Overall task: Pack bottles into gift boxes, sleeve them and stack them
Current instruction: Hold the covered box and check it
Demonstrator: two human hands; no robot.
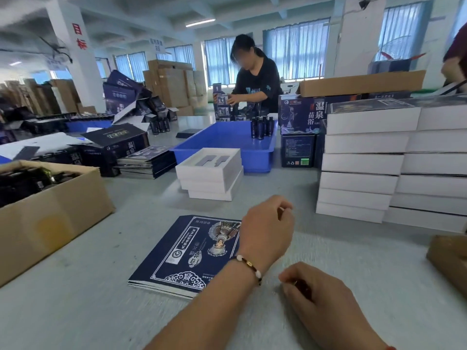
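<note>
Standing by the grey worktable [83, 311]: tall piles of white sleeved gift boxes [364, 162] fill the right of the frame, and a blue plastic tray [227, 145] with dark bottles [261, 127] sits upper centre. In front of it is a short pile of open white boxes with foam inserts [209, 170]. The flat navy printed sleeves [182, 253] lie lower centre, long axis running away from the worker. The left hand [265, 233] hovers right over their far right corner, fingers loosely curled, holding nothing. The right hand [316, 294] looks curled and empty too; the left is nearer, I'd guess it grabs a sleeve.
</note>
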